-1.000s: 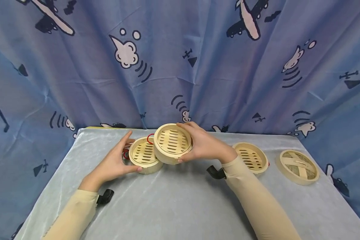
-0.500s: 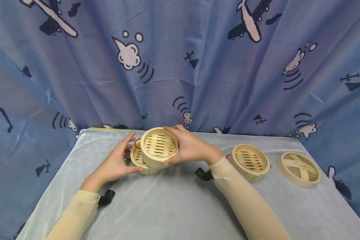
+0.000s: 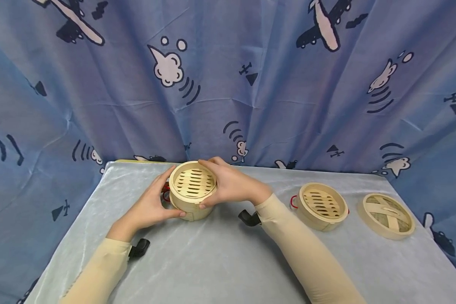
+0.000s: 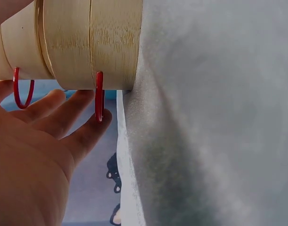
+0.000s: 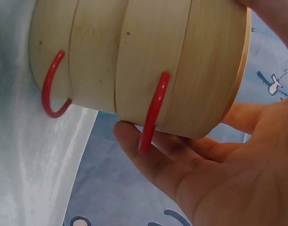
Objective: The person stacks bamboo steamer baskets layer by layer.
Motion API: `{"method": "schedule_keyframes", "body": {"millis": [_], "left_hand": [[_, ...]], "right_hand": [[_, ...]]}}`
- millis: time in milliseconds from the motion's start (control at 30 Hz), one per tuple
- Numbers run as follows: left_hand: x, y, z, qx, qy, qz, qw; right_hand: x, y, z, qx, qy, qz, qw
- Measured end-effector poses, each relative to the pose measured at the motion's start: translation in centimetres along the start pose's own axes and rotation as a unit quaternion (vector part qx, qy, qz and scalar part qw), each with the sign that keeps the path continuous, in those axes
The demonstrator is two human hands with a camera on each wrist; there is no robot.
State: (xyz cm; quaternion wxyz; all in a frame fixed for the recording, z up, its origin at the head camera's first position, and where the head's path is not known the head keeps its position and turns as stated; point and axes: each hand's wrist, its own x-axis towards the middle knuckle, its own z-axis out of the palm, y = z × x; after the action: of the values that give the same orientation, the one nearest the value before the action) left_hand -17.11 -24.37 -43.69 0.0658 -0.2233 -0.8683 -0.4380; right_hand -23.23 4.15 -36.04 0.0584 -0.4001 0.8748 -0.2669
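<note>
In the head view my right hand (image 3: 229, 183) grips the upper bamboo steamer basket (image 3: 188, 198), thumb at the front and fingers behind. That basket sits on, or nearly on, a second bamboo steamer basket (image 3: 197, 215) standing on the table. Its left side is held by my left hand (image 3: 146, 209), with the thumb at the front of the lower wall. Red ring handles stick out from both baskets in the wrist views: the upper ring (image 5: 155, 113) and the lower ring (image 5: 49, 89). In the left wrist view, fingertips reach beneath the lower basket's wall (image 4: 111, 42) near its ring.
Another bamboo steamer basket (image 3: 319, 217) with red rings stands to the right. Beyond it lies a woven bamboo lid (image 3: 385, 215) with a strap handle. A pale cloth covers the table (image 3: 220, 261); a blue patterned curtain (image 3: 213, 84) hangs behind.
My right hand has carried the upper basket left and down over the lower one, which it now covers almost fully. The left hand stays at the lower basket.
</note>
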Motion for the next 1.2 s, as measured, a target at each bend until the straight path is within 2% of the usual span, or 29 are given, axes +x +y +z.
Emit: {"method": "schedule_keyframes", "body": {"millis": [333,633,933,1200], "left_hand": [[-0.2,-0.3,0.7,-0.006,-0.003,-0.023,0.9997],[0.4,-0.1,0.7,-0.019,0.0,-0.02,0.9996],[0.8,-0.2,0.6,-0.022,0.0,-0.024,0.9995],[0.2,-0.4,0.1,-0.025,0.0,-0.037,0.999]], "right_hand": [[0.3,-0.2,0.7,0.001,-0.015,0.024,1.0],[0.4,-0.7,0.6,-0.003,-0.017,0.054,0.998],[0.3,-0.7,0.5,-0.003,-0.019,0.056,0.998],[0.8,-1.2,0.9,0.008,-0.026,0.051,0.998]]}}
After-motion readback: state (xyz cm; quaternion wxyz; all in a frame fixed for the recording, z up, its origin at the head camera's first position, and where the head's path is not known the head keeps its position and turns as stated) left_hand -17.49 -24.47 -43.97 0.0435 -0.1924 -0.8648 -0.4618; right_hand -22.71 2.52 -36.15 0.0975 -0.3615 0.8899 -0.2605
